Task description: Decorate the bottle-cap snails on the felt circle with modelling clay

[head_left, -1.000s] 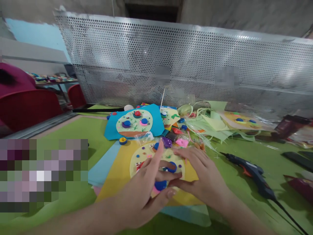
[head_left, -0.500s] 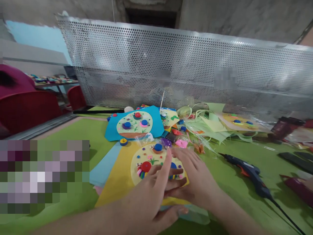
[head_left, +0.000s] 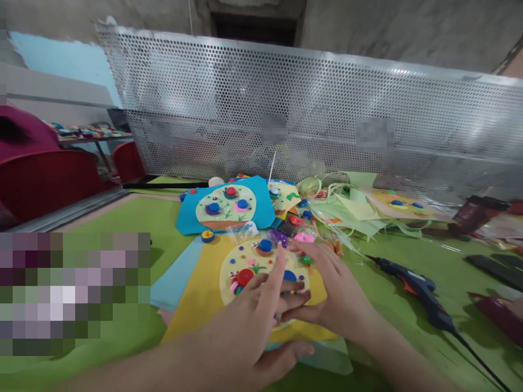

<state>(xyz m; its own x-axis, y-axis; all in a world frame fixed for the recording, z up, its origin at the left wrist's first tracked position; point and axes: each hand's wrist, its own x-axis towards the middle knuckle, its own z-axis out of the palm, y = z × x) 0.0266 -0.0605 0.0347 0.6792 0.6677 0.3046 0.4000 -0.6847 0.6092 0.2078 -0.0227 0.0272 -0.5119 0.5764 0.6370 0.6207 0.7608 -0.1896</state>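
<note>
A yellow sheet [head_left: 196, 288] lies before me with a pale yellow disc [head_left: 229, 261] on it. The disc bears a red bottle cap [head_left: 245, 277], blue caps [head_left: 265, 246], small coloured balls and little clay-like flowers. Over the disc's lower middle my left hand [head_left: 261, 316] is held with fingers stretched and apart, index pointing up. My right hand [head_left: 337, 288] hovers at the disc's right side, fingers extended and thumb apart. Nothing shows in either hand. The hands cover part of the disc, and whether the fingertips touch it I cannot tell.
Behind stands a blue card [head_left: 186, 215] with a similar decorated disc. Packets of coloured clay [head_left: 304, 238] and pale green paper strips [head_left: 343, 201] lie beyond my hands. A glue gun [head_left: 412, 280] rests at right. A perforated metal panel [head_left: 229, 98] closes the back.
My right hand has shifted slightly right, away from the left, uncovering more of the disc and a green piece at its right edge. My left hand stays nearly still.
</note>
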